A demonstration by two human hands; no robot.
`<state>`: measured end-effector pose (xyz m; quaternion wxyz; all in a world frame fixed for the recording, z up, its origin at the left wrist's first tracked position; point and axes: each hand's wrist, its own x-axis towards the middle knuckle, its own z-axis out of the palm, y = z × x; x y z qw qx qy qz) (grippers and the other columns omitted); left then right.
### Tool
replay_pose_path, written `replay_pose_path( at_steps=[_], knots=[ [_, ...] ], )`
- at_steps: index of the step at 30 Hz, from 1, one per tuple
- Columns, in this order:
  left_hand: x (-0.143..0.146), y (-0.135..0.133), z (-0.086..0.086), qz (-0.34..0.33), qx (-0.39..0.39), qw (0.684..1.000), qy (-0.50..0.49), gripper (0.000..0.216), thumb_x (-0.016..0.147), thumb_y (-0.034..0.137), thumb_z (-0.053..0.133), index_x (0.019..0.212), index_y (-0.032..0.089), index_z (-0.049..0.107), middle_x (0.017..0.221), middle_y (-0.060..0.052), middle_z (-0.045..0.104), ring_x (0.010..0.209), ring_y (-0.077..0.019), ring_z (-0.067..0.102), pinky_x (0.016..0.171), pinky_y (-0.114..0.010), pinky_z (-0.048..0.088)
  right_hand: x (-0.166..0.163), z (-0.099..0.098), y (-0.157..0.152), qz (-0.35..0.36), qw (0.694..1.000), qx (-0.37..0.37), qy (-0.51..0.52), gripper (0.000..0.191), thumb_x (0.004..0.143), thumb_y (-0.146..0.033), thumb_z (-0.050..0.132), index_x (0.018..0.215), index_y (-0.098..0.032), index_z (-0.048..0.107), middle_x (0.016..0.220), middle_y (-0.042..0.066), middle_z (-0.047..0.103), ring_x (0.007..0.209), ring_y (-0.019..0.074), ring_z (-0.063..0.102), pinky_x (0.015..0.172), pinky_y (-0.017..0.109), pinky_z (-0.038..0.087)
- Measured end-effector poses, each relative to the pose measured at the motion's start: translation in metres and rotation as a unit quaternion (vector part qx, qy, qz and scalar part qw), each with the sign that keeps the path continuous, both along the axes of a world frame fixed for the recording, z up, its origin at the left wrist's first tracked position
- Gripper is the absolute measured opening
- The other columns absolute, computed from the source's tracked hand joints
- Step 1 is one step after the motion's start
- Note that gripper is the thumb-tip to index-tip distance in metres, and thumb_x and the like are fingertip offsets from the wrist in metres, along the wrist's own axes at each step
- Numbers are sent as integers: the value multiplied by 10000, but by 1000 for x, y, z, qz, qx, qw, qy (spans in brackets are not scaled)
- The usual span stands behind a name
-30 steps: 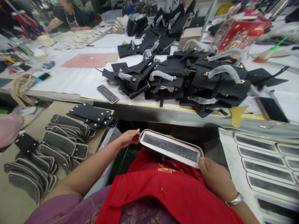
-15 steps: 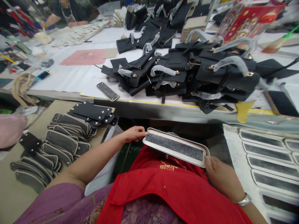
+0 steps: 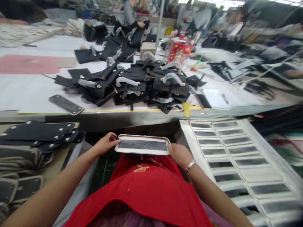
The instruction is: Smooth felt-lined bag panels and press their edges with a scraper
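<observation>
A long flat bag-base panel (image 3: 142, 145) with a pale rim and a dark grey centre lies level above my red apron (image 3: 146, 189). My left hand (image 3: 106, 144) pinches its left end, fingers curled over the rim. At the opposite end my right hand (image 3: 180, 154), a silver bracelet on the wrist, closes on the panel. Both hands hold the same piece over my lap, just below the table's front edge.
A heap of black handbags (image 3: 139, 83) with wrapped handles lies on the white table (image 3: 28, 91). One loose panel (image 3: 66, 104) rests near the table edge. Stacked dark panels (image 3: 35, 132) sit at my left; rows of glued panels (image 3: 227, 148) lie on a board at my right. Other people work beyond.
The camera has swung right, so the table and bags slid left in view. The panel turned level and both hands stayed on its ends.
</observation>
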<state>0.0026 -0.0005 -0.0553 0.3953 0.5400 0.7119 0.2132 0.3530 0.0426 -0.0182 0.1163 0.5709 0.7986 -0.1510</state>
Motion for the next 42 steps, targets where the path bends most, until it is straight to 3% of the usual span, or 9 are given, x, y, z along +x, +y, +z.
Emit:
replay_pose_path(
  at_steps=[6, 10, 13, 15, 19, 23, 29, 37, 42],
  knots=[
    [95, 1, 26, -235, 297, 915, 141, 307, 849, 324, 439, 1097, 179, 548, 1217, -96, 532, 1115, -220, 471, 977, -385, 358, 0, -5, -4, -7, 1000, 18, -18, 420, 969, -275, 251, 799, -127, 605, 785, 126, 650, 715, 217, 621, 627, 275, 396],
    [163, 11, 30, -414, 294, 841, 186, 435, 808, 368, 533, 1187, 157, 508, 1243, -122, 519, 1055, -250, 487, 870, -369, 410, -2, -4, -4, 34, 999, 25, -30, 330, 946, -230, 306, 832, -118, 595, 841, 146, 641, 744, 238, 622, 631, 282, 416],
    [174, 16, 22, -451, 284, 813, 237, 455, 773, 378, 583, 1164, 154, 523, 1220, -115, 534, 994, -263, 484, 801, -358, 407, 6, -9, 0, -78, 989, -55, 113, 368, 957, -304, 300, 746, -134, 549, 736, 112, 639, 645, 187, 620, 598, 253, 438],
    [170, 17, 18, -453, 290, 808, 241, 453, 779, 402, 575, 1162, 165, 521, 1240, -107, 519, 997, -256, 472, 810, -353, 389, 15, -15, 3, -198, 920, -180, 287, 430, 963, -417, 248, 753, -151, 512, 647, 69, 621, 530, 151, 596, 504, 224, 439],
    [163, 15, 12, -443, 288, 816, 235, 486, 765, 461, 580, 1157, 180, 525, 1261, -105, 502, 1002, -249, 461, 817, -344, 363, 32, -31, 7, -329, 691, -373, 525, 378, 896, -524, 412, 827, -161, 489, 614, 13, 600, 487, 115, 582, 433, 175, 441],
    [165, 15, 12, -433, 291, 821, 230, 504, 762, 485, 580, 1159, 179, 525, 1252, -100, 511, 993, -248, 460, 796, -346, 362, 38, -43, 7, -297, 631, -406, 590, 366, 751, -456, 684, 769, -153, 480, 623, -19, 589, 483, 79, 565, 453, 146, 458],
    [164, 19, 20, -442, 276, 824, 223, 521, 776, 522, 550, 1154, 164, 525, 1240, -85, 527, 969, -253, 461, 749, -346, 361, 32, -45, 8, -314, 653, -392, 566, 425, 705, -486, 715, 725, -155, 449, 559, -46, 556, 419, 52, 515, 399, 114, 419],
    [168, 17, 16, -442, 257, 832, 215, 584, 777, 524, 545, 1227, 160, 476, 1288, -114, 488, 1020, -276, 446, 794, -378, 369, 15, -23, 25, -305, 802, -342, 383, 401, 729, -488, 686, 686, -158, 462, 539, -10, 587, 421, 109, 566, 345, 142, 422],
    [135, 9, 36, -364, 268, 891, 30, 647, 799, 490, 536, 1335, 193, 328, 1357, -110, 403, 1131, -238, 434, 912, -351, 376, 21, -10, 29, -279, 819, -382, 324, 465, 706, -574, 671, 691, -154, 469, 555, -12, 575, 423, 103, 557, 343, 141, 396]
  ],
)
